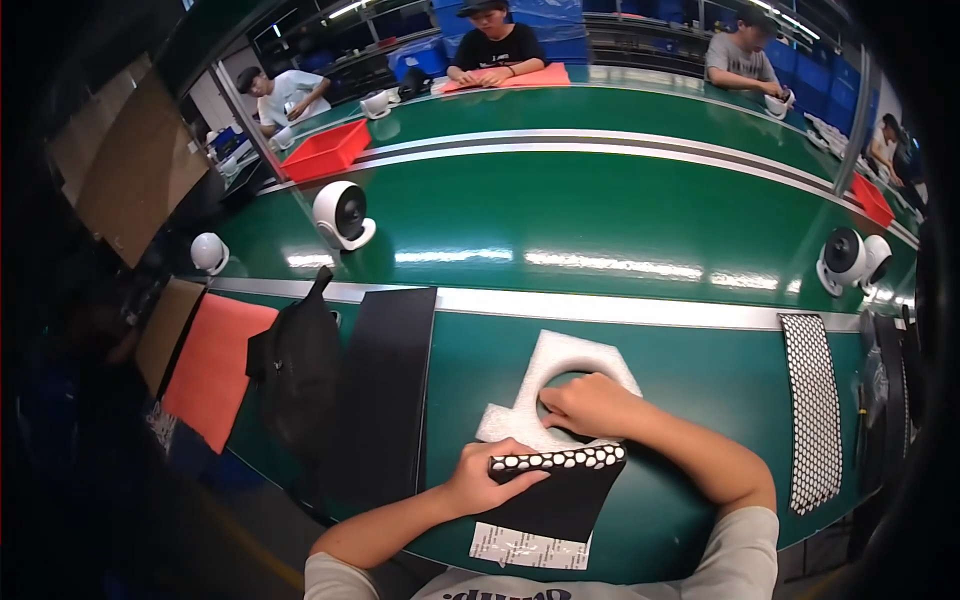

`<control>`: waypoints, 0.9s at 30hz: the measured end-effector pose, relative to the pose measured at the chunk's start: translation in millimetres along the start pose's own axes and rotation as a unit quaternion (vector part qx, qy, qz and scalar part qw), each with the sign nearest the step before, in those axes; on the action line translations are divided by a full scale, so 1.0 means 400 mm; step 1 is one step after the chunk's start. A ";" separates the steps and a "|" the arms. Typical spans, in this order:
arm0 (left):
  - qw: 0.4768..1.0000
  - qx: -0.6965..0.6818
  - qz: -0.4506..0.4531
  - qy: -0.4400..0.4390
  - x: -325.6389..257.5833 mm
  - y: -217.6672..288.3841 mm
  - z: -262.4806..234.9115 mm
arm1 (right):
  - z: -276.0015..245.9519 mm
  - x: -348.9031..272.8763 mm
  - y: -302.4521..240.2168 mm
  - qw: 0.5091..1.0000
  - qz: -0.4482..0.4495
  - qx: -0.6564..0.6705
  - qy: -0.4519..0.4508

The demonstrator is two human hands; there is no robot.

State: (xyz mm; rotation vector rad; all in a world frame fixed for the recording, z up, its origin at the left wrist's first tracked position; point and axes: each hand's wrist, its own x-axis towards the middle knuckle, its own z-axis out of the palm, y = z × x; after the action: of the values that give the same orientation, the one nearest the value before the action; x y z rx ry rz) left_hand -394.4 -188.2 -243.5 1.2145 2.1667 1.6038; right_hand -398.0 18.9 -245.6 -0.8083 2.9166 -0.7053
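Note:
My left hand (482, 477) is closed on a black foam sheet (560, 500), its thumb lying over the near face. The sheet's upper edge is folded over and shows a row of white dots. Beyond it lies a white foam piece (553, 352) with a large round opening. My right hand (592, 404) reaches into that opening, fingers curled down by its inner edge; whatever the fingertips grip is hidden. A printed white backing sheet (530, 547) sticks out under the black sheet, close to my body.
To the left are a black bag (300, 370), a black panel (385, 390) and an orange sheet (208, 365). A white-dotted strip (812, 410) lies right. White round devices (343, 214) stand on the green conveyor (500, 210). A red bin (326, 150) and several people are beyond.

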 end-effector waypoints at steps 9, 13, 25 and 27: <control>0.999 -0.025 0.022 -0.001 0.003 -0.007 0.006 | -0.002 -0.005 -0.004 1.000 0.020 0.012 -0.003; 1.000 -0.007 -0.006 -0.027 -0.001 -0.009 -0.010 | -0.011 0.002 -0.014 0.999 0.028 0.001 -0.023; 0.999 -0.041 0.015 0.000 -0.006 -0.006 -0.006 | -0.016 0.004 -0.033 0.999 0.046 0.021 -0.011; 0.999 -0.041 0.021 0.016 -0.009 -0.005 -0.008 | -0.014 0.011 -0.037 0.999 0.037 0.023 -0.013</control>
State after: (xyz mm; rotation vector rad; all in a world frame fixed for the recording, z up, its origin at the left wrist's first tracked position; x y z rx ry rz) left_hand -395.0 -193.1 -245.1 1.2249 2.0863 1.7221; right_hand -395.4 7.8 -234.0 -0.6945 2.8784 -0.7476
